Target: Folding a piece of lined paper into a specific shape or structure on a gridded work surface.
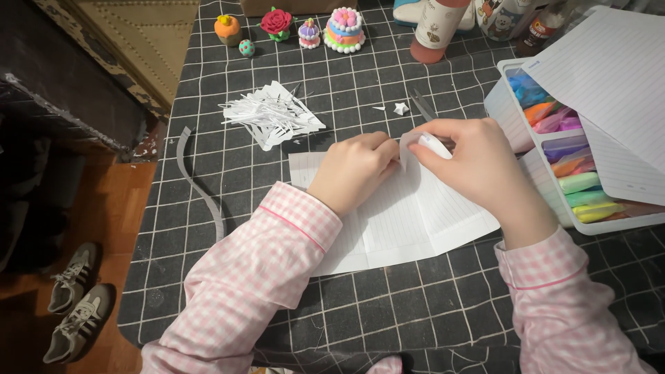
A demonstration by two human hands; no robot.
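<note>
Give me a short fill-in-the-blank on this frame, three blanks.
1. Both hands, left hand and right hand, work on a sheet of white ____ paper.
2. The pile of cut white paper strips lies to the ____ of the hands.
3. The clear plastic box of coloured clay bars sits beside the ____ hand.

Missing words: lined; left; right
</note>
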